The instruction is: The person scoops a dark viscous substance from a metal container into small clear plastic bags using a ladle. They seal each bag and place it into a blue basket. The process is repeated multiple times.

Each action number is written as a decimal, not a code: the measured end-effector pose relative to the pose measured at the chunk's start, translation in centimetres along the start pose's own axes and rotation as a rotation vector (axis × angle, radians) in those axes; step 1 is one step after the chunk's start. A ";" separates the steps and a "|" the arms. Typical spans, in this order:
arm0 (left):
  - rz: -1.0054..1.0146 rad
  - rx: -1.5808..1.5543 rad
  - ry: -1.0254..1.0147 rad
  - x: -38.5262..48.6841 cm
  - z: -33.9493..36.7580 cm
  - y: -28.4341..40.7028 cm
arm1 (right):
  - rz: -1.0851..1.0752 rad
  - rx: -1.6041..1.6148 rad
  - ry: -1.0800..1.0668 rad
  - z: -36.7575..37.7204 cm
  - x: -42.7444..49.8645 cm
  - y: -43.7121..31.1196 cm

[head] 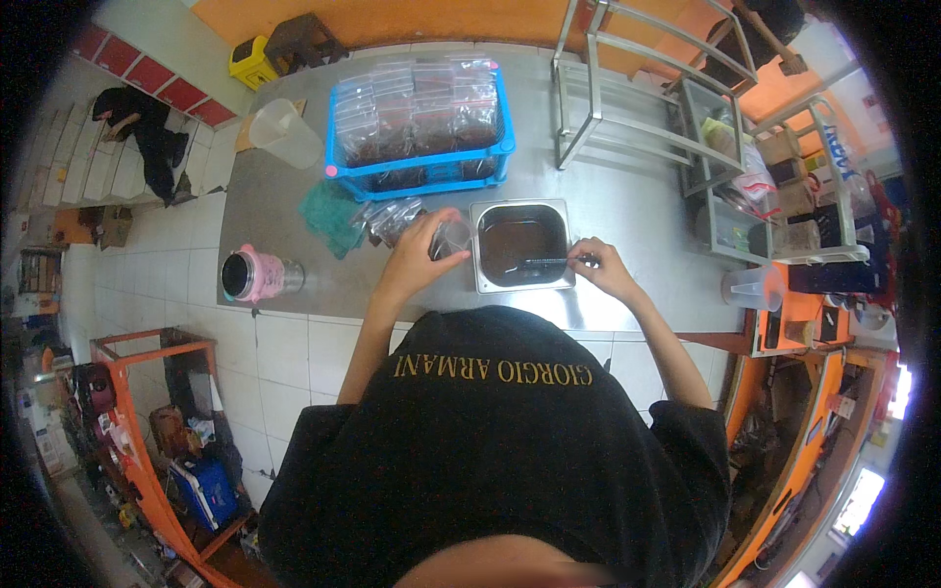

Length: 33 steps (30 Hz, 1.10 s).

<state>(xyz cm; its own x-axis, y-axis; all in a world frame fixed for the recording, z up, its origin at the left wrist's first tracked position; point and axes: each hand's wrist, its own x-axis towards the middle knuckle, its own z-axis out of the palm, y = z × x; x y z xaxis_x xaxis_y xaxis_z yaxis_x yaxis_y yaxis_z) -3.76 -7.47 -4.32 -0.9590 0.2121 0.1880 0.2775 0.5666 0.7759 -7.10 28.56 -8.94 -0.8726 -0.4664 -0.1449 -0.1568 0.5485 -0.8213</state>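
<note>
A rectangular stainless steel pan [481, 279] with dark brown contents lies on the metal table in front of me. At its left side, my left hand [430, 250] holds a small clear plastic cup [453, 237] between thumb and fingers. My right hand [599, 268], by the pan's right rim, grips a dark-handled utensil [544, 262] that reaches over the brown contents; its tip is hard to make out. Clear plastic packets [390, 219] lie just left of my left hand, beside a green cloth [332, 217].
Beyond the pan stands a blue plastic basket [419, 189] of zip bags with brown contents. A translucent pitcher [283, 132], a pink-and-steel bottle [263, 275], a metal rack [588, 117] and a clear container [753, 287] stand around the steel table [639, 213]. Another person [147, 128] is far left.
</note>
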 end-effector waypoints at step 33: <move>0.088 -0.149 0.063 0.9 1.2 2.9 | -0.417 -0.281 0.288 -9.7 0.0 -18.6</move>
<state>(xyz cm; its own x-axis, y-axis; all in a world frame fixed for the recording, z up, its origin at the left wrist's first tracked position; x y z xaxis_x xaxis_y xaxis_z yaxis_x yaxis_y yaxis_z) -3.76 -4.73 -2.65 -0.9342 0.2031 0.2931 0.3537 0.4223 0.8346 -8.67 25.13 11.71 -0.7951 -0.4969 0.3477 -0.5969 0.5401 -0.5933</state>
